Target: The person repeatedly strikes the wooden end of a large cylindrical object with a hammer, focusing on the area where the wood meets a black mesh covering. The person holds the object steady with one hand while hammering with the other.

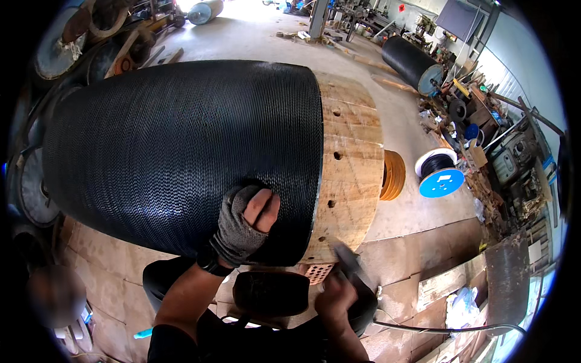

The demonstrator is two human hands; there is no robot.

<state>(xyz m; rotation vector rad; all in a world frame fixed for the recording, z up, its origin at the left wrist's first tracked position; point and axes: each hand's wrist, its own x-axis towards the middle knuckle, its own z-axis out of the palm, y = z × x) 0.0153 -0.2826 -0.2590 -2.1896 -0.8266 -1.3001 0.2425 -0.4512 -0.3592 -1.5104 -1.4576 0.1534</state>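
A large drum (190, 136) wrapped in black textured material lies on its side before me, with a bare wooden slat band (352, 168) at its right end, dotted with holes. My left hand (245, 222), in a grey fingerless glove, is closed against the black surface near its lower right; whether it grips anything is hidden. Below the wooden band is my right hand (336, 295), bare and blurred by motion, closed around a tool with a blurred, dark blade-like head (350, 261); its exact kind cannot be told. A perforated red brick (318, 273) is beside that hand, under the drum's edge.
An orange grooved pulley (393, 175) adjoins the drum's right end. A blue-flanged cable spool (441, 182) stands on the floor to the right. Scrap is piled beyond it; rollers crowd the left. A black hose (422, 329) runs along the lower right. A black seat-like pad (271, 293) lies below.
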